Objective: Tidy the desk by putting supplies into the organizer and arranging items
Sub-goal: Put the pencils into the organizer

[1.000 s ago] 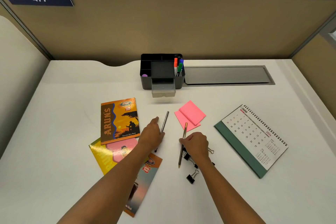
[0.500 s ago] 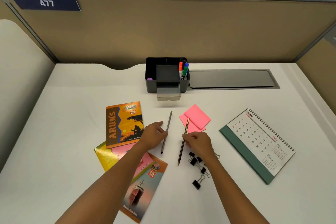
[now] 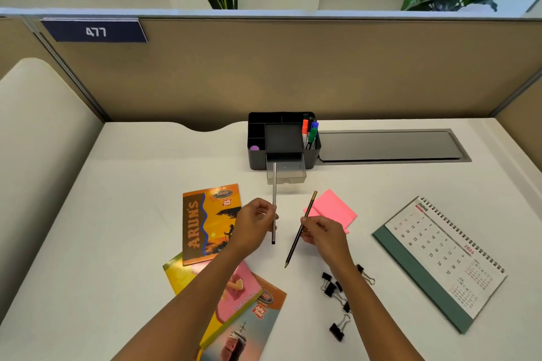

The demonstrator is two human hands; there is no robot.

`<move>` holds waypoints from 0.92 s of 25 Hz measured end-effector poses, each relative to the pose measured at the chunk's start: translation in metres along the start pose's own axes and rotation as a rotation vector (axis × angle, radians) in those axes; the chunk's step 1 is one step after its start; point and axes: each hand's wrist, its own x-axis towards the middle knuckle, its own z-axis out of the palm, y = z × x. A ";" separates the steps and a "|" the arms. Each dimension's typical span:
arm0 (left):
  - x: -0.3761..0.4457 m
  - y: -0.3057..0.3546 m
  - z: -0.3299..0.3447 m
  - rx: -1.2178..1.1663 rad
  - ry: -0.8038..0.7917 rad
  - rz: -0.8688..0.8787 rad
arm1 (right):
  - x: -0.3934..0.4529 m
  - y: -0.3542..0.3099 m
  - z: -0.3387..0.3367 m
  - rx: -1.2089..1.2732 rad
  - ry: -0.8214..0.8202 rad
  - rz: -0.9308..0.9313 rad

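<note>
- Step in hand: pick-up of 2 writing tools, 1 per hand; both appear lifted clear of the desk (image 3: pixel 117 214), not yet stowed.
- Left hand (image 3: pixel 253 224): fingers pinched narrow on the grey pencil (image 3: pixel 274 202), held about mid-shaft, near upright in the view, upper end overlapping the drawer (image 3: pixel 287 173) in the picture.
- Right hand (image 3: pixel 324 233): fingers closed narrow on the striped pencil (image 3: pixel 299 231), tilted, point toward the person, butt end up near the pink notes (image 3: pixel 337 208).
- Organizer (image 3: pixel 255 158): black, at the back of the desk, well apart from both hands; clear drawer pulled out at its front; 3 markers (image 3: pixel 311 132) upright in the right compartment; a small purple item (image 3: pixel 254 148) in the front-left compartment.
- Unsorted: 3 notebooks (image 3: pixel 205 220) overlapping at left, partly under the left forearm; binder clips (image 3: pixel 334 290) loose near the right forearm; calendar (image 3: pixel 440 261) lying flat at right.
- Progress, judged: early; most supplies lie loose.
- Next move, judged: carry both pencils forward to the organizer, turn each upright, drop them into a tall compartment, likely beside the markers. Needs clearance over the open drawer and a release only once the tips sit inside the wall.
- Risk, judged: a pencil could tip out or knock the markers.
</note>
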 end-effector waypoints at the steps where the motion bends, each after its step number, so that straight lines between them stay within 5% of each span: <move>1: 0.003 0.001 -0.001 -0.028 -0.001 0.009 | 0.002 -0.001 0.003 0.008 0.003 -0.004; 9: 0.056 0.040 -0.015 -0.056 0.095 0.179 | 0.018 -0.008 0.018 0.076 0.010 -0.029; 15: 0.124 0.090 -0.040 -0.105 0.387 0.341 | 0.026 -0.006 0.017 0.106 -0.002 -0.020; 18: 0.163 0.106 -0.049 -0.063 0.506 0.360 | 0.030 -0.002 0.014 0.111 -0.008 -0.007; 23: 0.205 0.097 -0.042 0.109 0.478 0.277 | 0.036 0.001 0.008 0.130 -0.003 0.026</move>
